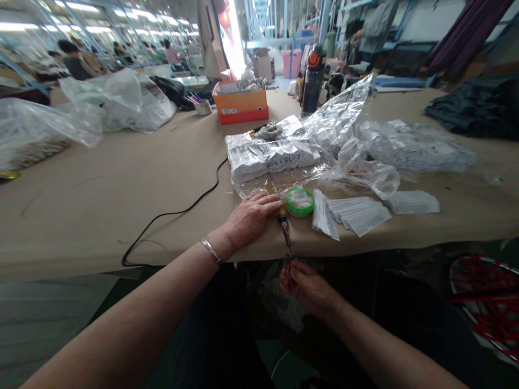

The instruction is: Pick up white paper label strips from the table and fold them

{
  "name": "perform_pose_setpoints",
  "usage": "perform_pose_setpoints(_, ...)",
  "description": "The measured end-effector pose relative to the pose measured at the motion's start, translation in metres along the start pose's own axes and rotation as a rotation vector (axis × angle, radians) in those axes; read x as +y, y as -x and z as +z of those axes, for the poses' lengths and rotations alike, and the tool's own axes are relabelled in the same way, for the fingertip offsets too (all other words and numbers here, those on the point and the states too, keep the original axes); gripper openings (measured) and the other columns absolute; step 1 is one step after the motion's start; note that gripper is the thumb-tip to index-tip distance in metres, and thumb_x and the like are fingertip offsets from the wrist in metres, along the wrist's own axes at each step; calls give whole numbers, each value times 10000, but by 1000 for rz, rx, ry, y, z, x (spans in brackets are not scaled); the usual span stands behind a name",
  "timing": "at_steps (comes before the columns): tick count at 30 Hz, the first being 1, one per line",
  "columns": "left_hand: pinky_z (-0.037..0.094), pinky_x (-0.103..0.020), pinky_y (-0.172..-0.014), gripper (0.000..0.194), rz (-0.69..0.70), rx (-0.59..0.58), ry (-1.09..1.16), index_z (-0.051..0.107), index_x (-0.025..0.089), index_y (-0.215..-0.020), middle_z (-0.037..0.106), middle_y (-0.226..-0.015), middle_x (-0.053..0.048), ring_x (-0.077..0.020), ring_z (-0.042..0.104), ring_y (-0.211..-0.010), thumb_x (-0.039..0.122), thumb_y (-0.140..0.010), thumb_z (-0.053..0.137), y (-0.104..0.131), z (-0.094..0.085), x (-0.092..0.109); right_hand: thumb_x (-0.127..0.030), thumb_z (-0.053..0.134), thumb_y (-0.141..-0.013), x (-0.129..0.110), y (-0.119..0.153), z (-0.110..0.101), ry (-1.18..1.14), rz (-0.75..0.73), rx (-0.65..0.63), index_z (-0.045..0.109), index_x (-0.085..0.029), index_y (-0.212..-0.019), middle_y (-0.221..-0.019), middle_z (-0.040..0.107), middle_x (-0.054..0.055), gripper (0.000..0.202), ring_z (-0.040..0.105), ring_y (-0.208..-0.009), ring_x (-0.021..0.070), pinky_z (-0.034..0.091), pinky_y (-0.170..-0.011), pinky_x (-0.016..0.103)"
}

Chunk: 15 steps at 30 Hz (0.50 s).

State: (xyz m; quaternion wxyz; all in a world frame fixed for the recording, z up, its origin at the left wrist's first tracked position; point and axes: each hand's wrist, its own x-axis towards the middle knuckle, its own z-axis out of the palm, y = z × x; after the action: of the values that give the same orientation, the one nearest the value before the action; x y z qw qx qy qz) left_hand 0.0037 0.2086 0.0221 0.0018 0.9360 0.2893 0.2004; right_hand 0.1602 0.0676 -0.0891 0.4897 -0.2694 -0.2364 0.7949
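My left hand [254, 215] lies over the yellow handle of a soldering iron [285, 229], gripping it on the table. The iron's metal tip points towards me, past the table's front edge. Just below the tip, my right hand [306, 286] is closed in a pinch around something small and dark that I cannot make out. A round green tub [300, 202] with white, fluffy-looking contents stands right of the iron. Beside it lie fanned stacks of printed white labels [357, 212]. A clear plastic bag [275, 159] of white bundles with handwriting lies behind the iron.
A black cord [178, 212] curves across the table to its front edge. Behind stand an orange box [242, 102], a pen cup [203, 107] and a dark bottle [313, 81]. Plastic bags [121, 100] lie at left, dark cloth [478, 108] at right. A red basket [486, 297] is below.
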Motion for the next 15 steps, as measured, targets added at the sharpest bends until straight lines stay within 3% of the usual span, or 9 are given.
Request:
perform_pose_setpoints(7, 419, -431, -995, 332, 4, -9, -1, 574, 197, -1200, 588, -1274, -78, -224, 544, -1139, 148, -900, 442, 0, 0, 0, -486, 718, -713, -8, 14, 1, 69, -59, -30, 595, -181, -723, -639, 534, -21, 329, 504, -586, 109, 408, -586, 266)
perform_pose_setpoints(10, 423, -427, -986, 332, 11, -17, -16, 575, 185, -1200, 592, -1266, -83, -226, 544, -1129, 144, -900, 438, -1, -1, 0, -445, 670, -780, -12, 25, -2, 132, -111, -5, 613, -177, -778, -606, 542, -22, 274, 494, -560, 104, 386, -570, 251)
perform_pose_setpoints(15, 440, -430, -965, 342, -1, -7, -26, 567, 196, -1210, 596, -1260, -82, -226, 549, -1115, 141, -901, 431, -1, -1, 2, -368, 593, -850, -23, 28, -5, 425, -385, 171, 609, -220, -962, -634, 514, -44, 186, 467, -584, 99, 393, -601, 233)
